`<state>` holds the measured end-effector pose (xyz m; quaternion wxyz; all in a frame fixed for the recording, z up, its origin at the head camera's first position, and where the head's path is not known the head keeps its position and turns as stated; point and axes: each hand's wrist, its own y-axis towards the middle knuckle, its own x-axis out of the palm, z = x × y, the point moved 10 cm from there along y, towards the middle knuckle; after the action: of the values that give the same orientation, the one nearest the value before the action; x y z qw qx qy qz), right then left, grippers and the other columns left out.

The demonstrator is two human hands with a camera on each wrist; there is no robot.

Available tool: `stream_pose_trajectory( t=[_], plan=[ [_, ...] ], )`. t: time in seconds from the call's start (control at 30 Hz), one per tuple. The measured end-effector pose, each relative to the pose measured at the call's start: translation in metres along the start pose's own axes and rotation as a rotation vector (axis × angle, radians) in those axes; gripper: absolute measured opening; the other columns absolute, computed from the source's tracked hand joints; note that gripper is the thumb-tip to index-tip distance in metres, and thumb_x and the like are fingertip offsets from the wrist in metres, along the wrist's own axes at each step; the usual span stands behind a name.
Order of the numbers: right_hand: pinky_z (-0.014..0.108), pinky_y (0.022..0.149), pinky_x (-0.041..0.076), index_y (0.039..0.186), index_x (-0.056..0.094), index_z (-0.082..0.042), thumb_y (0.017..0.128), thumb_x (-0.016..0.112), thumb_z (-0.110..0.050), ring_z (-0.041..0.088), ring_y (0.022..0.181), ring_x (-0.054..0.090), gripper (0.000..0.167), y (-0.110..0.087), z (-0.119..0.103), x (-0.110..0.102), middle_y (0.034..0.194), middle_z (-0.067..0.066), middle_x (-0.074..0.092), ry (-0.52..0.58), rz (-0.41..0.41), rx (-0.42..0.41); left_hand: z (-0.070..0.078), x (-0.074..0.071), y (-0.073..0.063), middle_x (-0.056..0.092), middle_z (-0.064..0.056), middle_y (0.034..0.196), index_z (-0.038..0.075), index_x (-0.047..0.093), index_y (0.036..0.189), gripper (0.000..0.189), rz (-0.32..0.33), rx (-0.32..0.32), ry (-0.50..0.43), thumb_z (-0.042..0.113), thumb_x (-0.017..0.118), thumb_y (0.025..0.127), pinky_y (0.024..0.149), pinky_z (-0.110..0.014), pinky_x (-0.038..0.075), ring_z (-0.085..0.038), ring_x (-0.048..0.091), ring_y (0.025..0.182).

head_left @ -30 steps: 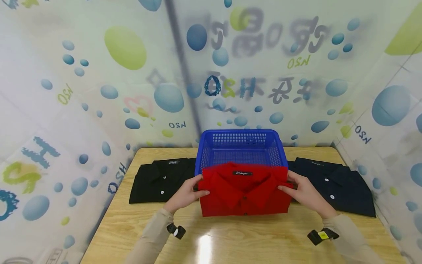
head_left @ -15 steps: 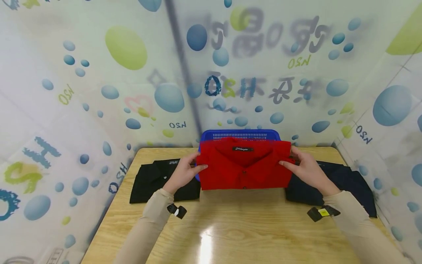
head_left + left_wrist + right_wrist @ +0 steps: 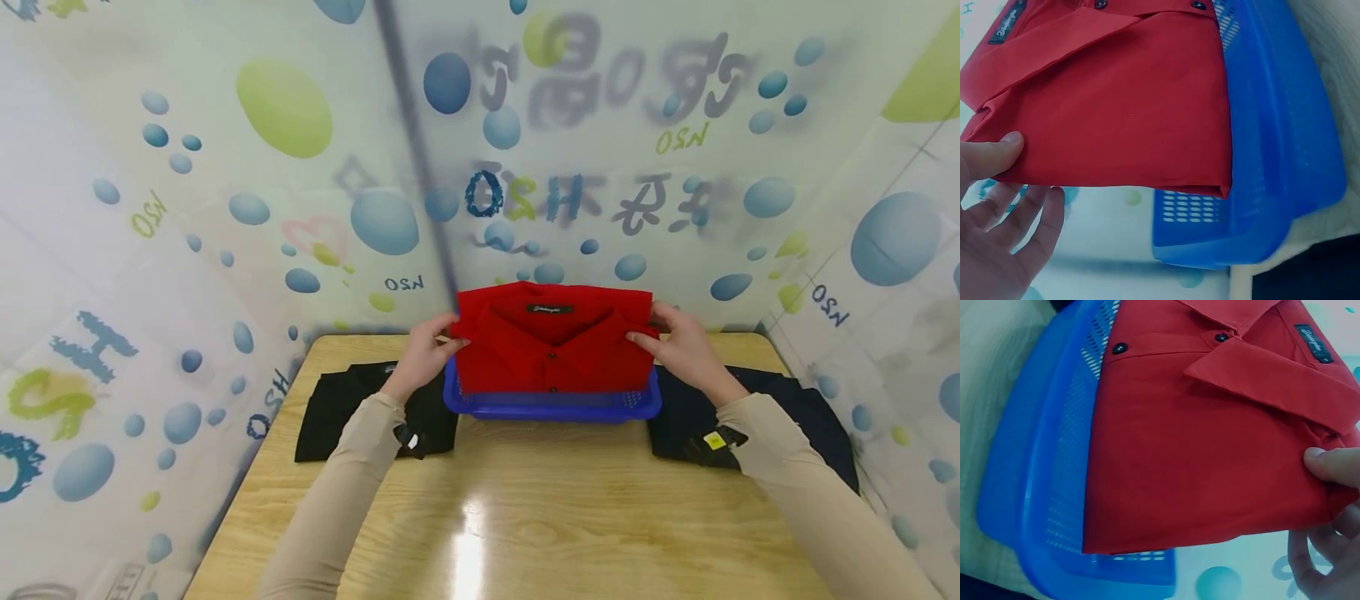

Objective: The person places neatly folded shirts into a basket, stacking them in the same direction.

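Note:
A folded red shirt (image 3: 555, 350) with a collar, dark buttons and a black neck label is held up over a blue plastic basket (image 3: 555, 408). My left hand (image 3: 422, 357) pinches its left side, thumb in front and fingers behind, as the left wrist view shows. At the opposite side my right hand (image 3: 688, 350) pinches the shirt in the same way; its thumb lies on the red cloth (image 3: 1210, 450) in the right wrist view. The shirt hides most of the basket's inside. Only the near rim and parts of the perforated walls show.
On the wooden table (image 3: 540, 500), a folded black shirt (image 3: 330, 417) lies left of the basket, partly behind the left forearm. A folded navy shirt (image 3: 802, 417) lies to the right, partly covered by the right arm. A patterned wall covering (image 3: 360, 150) stands behind the table.
Both hands have carried the red shirt forward, away from me, from in front of the basket to over it. The basket's near rim has come into sight below the shirt.

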<state>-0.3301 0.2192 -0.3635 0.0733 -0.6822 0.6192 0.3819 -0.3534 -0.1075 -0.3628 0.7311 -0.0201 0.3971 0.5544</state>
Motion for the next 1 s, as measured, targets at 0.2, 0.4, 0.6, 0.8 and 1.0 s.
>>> stream_pose_trajectory(
  t=[0.2,0.4,0.6,0.8,1.0],
  plan=[
    [0.051,0.079,0.053,0.113,0.059,0.002,0.088,0.069,-0.006,0.038,0.095,0.064,0.028,-0.001,0.023,0.024,0.106,0.020,0.067,-0.009,-0.071,0.035,-0.028,0.017,-0.003,0.067,-0.013,0.091,-0.002,0.065,0.096,0.013,-0.067,-0.080,0.075,-0.006,0.069,0.084,0.075,-0.041,0.056,-0.028,0.065,0.082],
    [0.045,0.076,0.055,0.111,0.063,0.001,0.087,0.071,-0.009,0.036,0.094,0.065,0.027,-0.004,0.044,0.046,0.105,0.018,0.068,-0.008,-0.155,0.091,-0.055,0.037,-0.006,0.068,-0.011,0.091,-0.004,0.069,0.096,0.013,-0.179,-0.146,0.150,-0.004,0.070,0.083,0.073,-0.035,0.055,-0.024,0.065,0.079],
    [0.043,0.075,0.056,0.114,0.063,0.004,0.087,0.071,-0.011,0.033,0.089,0.066,0.031,0.002,0.057,0.059,0.104,0.019,0.068,-0.046,-0.231,0.121,-0.070,0.049,0.000,0.068,-0.011,0.086,-0.005,0.069,0.097,0.014,-0.286,-0.184,0.235,0.000,0.070,0.084,0.070,-0.033,0.054,-0.020,0.061,0.073],
    [0.047,0.076,0.055,0.105,0.065,0.004,0.086,0.072,-0.011,0.032,0.084,0.066,0.026,0.010,0.059,0.061,0.095,0.017,0.070,-0.128,-0.266,0.122,-0.086,0.056,0.009,0.069,-0.014,0.090,-0.006,0.069,0.100,0.016,-0.371,-0.306,0.221,0.001,0.069,0.085,0.076,-0.035,0.055,-0.023,0.064,0.078],
    [0.048,0.075,0.055,0.094,0.063,0.001,0.086,0.072,-0.013,0.033,0.083,0.065,0.019,0.018,0.061,0.062,0.092,0.018,0.069,-0.198,-0.272,0.142,-0.094,0.056,0.017,0.069,-0.015,0.093,-0.006,0.069,0.102,0.018,-0.369,-0.361,0.267,0.002,0.068,0.086,0.078,-0.036,0.054,-0.025,0.063,0.082]
  ],
)
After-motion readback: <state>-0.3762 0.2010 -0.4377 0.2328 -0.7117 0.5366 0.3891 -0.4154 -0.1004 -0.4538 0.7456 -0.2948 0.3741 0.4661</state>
